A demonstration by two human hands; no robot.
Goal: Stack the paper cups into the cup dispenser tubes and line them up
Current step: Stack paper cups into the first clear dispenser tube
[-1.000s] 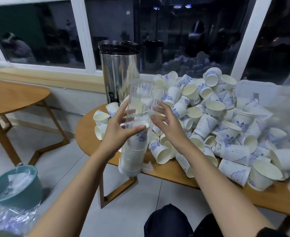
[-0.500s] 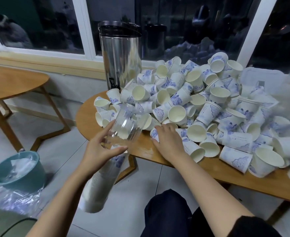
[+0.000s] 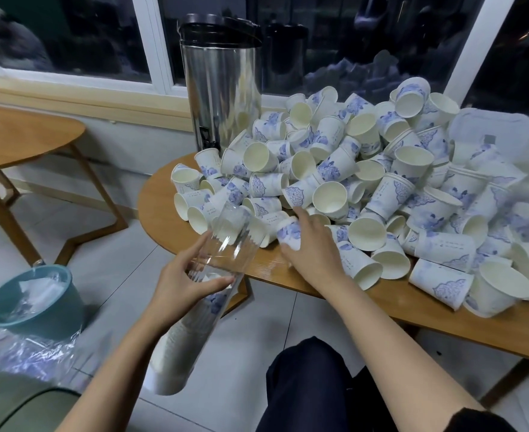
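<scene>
A clear plastic dispenser tube (image 3: 226, 241) leans over the table's near edge, its open mouth up toward the cups and its lower part filled with a stack of white cups (image 3: 179, 347). My left hand (image 3: 182, 282) grips the tube around its middle. My right hand (image 3: 310, 244) lies on the pile's near edge, fingers curled round a blue-patterned paper cup (image 3: 289, 230). A large heap of loose white and blue paper cups (image 3: 381, 188) covers the wooden table (image 3: 160, 207).
A steel drinks urn (image 3: 222, 88) with a black lid stands at the table's back left by the window. A teal bin (image 3: 31, 302) with a plastic liner sits on the floor at left, beside a second wooden table (image 3: 17, 138). Clear plastic wrap (image 3: 506, 135) lies at back right.
The tube has dropped from upright in front of me to leaning low over the table edge. My right hand left the tube, reached into the pile and took hold of a cup.
</scene>
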